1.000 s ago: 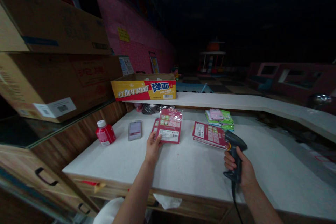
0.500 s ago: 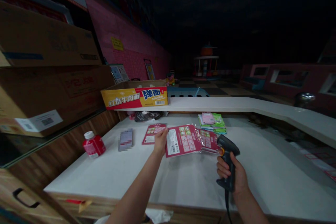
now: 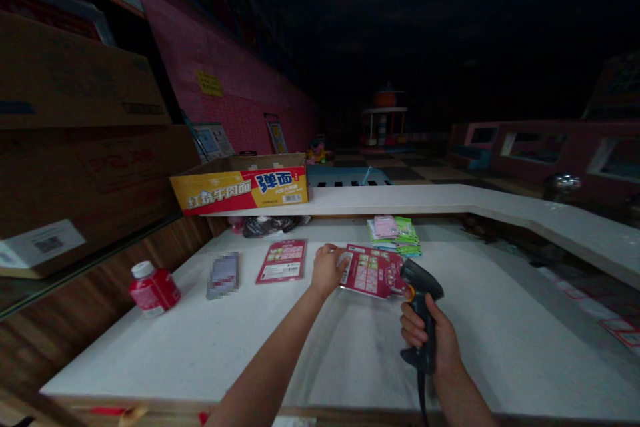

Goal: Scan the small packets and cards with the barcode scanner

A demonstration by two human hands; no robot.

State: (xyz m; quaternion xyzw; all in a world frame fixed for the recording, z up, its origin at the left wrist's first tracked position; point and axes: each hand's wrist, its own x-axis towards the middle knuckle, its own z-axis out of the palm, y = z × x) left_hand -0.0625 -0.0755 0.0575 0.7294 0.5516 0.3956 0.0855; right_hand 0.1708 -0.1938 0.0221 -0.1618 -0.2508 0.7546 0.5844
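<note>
My left hand (image 3: 327,269) pinches the left edge of a red packet (image 3: 370,272), which lies on a small stack of like packets on the white counter (image 3: 260,347). My right hand (image 3: 434,341) grips the handle of a dark barcode scanner (image 3: 420,293), its head just right of the packet and pointing at it. Another red packet (image 3: 282,261) lies alone to the left. A pile of green and pink packets (image 3: 395,235) sits farther back.
A red bottle with a white cap (image 3: 153,289) and a blurred phone (image 3: 223,274) lie at the counter's left. An open yellow and red carton (image 3: 240,183) stands on the raised ledge. Big cardboard boxes (image 3: 75,167) fill the left shelves. A dark bag (image 3: 270,224) sits under the ledge.
My left hand lifted a red packet from the left pile, carried it right past the scanner, and laid it on the right stack. The scanner hand shifted slightly left.
</note>
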